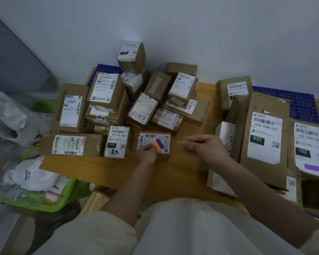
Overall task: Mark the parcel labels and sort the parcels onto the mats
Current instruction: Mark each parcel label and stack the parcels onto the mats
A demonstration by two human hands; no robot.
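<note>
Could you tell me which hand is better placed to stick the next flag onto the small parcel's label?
Right, probably: the right hand pinches a loose orange flag beside the small parcel, while the left hand holds the flag pad.

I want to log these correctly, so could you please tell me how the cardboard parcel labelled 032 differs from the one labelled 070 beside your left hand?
The tall brown cardboard parcel labelled 032 is much larger than the small brown cardboard parcel labelled 070. The 070 label carries handwritten marker strokes; the 032 label shows none. Both bear white printed labels with barcodes.
</note>
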